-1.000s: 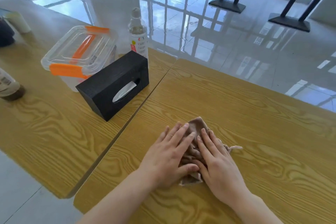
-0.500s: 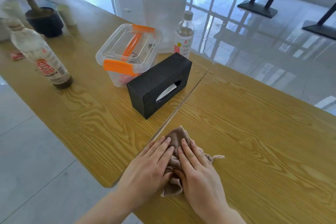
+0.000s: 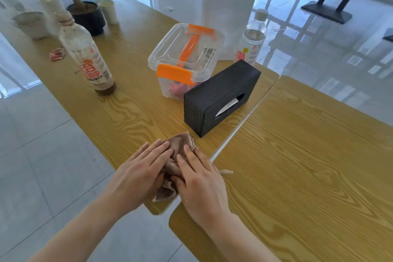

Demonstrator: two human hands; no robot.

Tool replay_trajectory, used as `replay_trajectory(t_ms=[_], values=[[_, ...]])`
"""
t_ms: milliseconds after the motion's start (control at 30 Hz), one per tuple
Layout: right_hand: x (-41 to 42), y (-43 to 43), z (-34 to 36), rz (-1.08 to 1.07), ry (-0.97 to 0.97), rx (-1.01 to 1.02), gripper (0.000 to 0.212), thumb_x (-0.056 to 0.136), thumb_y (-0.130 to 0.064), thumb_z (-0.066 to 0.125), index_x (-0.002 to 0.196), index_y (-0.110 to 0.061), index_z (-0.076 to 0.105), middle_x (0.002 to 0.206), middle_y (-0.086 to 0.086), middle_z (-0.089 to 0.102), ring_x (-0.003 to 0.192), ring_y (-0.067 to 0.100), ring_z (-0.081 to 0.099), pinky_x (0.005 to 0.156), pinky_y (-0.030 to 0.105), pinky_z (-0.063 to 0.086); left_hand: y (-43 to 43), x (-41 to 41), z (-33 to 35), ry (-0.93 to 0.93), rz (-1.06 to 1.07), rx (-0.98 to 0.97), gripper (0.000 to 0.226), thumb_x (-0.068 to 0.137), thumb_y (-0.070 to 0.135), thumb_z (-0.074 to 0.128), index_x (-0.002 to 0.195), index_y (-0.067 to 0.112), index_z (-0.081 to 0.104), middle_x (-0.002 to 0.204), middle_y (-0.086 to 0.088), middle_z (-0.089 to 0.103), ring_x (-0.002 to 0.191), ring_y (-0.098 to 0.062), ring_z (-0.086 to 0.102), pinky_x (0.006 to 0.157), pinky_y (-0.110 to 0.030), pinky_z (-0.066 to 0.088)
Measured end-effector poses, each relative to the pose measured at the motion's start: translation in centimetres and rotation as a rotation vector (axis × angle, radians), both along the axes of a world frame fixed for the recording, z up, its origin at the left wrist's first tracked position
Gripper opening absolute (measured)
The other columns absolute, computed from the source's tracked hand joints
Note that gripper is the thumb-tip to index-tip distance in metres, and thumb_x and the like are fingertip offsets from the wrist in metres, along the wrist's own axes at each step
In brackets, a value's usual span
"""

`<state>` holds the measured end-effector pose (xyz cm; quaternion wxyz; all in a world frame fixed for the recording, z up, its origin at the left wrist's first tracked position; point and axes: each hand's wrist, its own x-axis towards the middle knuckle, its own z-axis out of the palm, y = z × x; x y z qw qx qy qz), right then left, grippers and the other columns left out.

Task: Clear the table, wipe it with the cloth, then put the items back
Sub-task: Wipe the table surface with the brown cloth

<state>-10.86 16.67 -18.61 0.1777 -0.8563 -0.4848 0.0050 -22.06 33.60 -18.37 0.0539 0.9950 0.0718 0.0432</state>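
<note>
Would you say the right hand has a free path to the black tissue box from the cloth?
Probably yes: the right hand presses flat on the cloth, and the black tissue box stands just beyond it with only bare tabletop between them; nothing stands in the way.

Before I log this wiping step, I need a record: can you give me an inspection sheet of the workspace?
Surface: two wood-grain tables, left table and right table, butted edge to edge.
Job's things: brown cloth bunched at the left table's near corner; black tissue box, clear lidded box, red-label bottle and near-empty bottle stand on the left table.
Clutter: dark pot, white cup, pale bowl, red wrapper at the far end.
Hands: left hand and right hand press flat on the cloth, fingers straight.
Cables: nothing seen.
Surroundings: glossy tiled floor, black table bases.
</note>
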Motion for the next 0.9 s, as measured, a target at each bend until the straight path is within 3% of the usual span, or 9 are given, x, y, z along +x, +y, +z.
replay_trajectory(t_ms=[167, 300, 433, 600, 900], values=[[0.9, 2.0, 0.7, 0.080, 0.152, -0.007, 0.057, 0.101, -0.056, 0.032, 0.151, -0.030, 0.039, 0.162, -0.002, 0.028, 0.151, 0.020, 0.019, 0.118, 0.040, 0.027, 2.0, -0.5, 0.8, 0.015, 0.126, -0.026, 0.063, 0.091, 0.034, 0.033, 0.151, 0.016, 0.037, 0.160, -0.001, 0.030, 0.151, -0.018, 0.014, 0.123, -0.036, 0.008], [0.7, 3.6, 0.9, 0.129, 0.145, -0.113, 0.058, 0.104, -0.053, 0.026, 0.158, -0.032, 0.016, 0.167, -0.001, 0.006, 0.154, 0.023, -0.003, 0.124, 0.043, 0.008, 0.9, -0.2, 1.0, -0.087, 0.250, -0.302, 0.069, 0.082, 0.033, 0.029, 0.150, 0.020, 0.040, 0.160, 0.003, 0.027, 0.151, -0.007, 0.009, 0.124, -0.031, 0.004], [0.7, 5.8, 0.8, 0.132, 0.149, -0.134, 0.060, 0.105, -0.050, 0.019, 0.159, -0.026, 0.008, 0.167, 0.003, -0.004, 0.153, 0.024, -0.013, 0.124, 0.041, -0.002, 1.9, 0.4, -0.3, -0.065, 0.278, -0.144, 0.059, 0.101, 0.045, 0.016, 0.153, 0.023, 0.031, 0.163, -0.001, 0.022, 0.152, -0.014, 0.007, 0.124, -0.039, 0.008], [1.3, 6.9, -0.4, 0.126, 0.105, -0.095, 0.059, 0.106, -0.049, 0.020, 0.159, -0.026, 0.009, 0.168, 0.002, -0.003, 0.153, 0.023, -0.013, 0.124, 0.041, -0.002, 4.4, 1.1, -0.7, 0.011, 0.236, -0.008, 0.062, 0.102, 0.051, 0.017, 0.155, 0.020, 0.027, 0.163, -0.004, 0.020, 0.152, -0.020, 0.009, 0.123, -0.042, 0.012], [1.6, 8.9, -0.7, 0.103, 0.132, -0.105, 0.061, 0.105, -0.052, 0.014, 0.159, -0.027, 0.004, 0.167, 0.001, -0.008, 0.152, 0.024, -0.018, 0.124, 0.044, -0.001, 7.0, 1.7, -0.9, 0.019, 0.221, -0.025, 0.062, 0.101, 0.052, 0.019, 0.157, 0.024, 0.020, 0.165, 0.002, 0.011, 0.153, -0.014, 0.000, 0.123, -0.038, 0.006]])
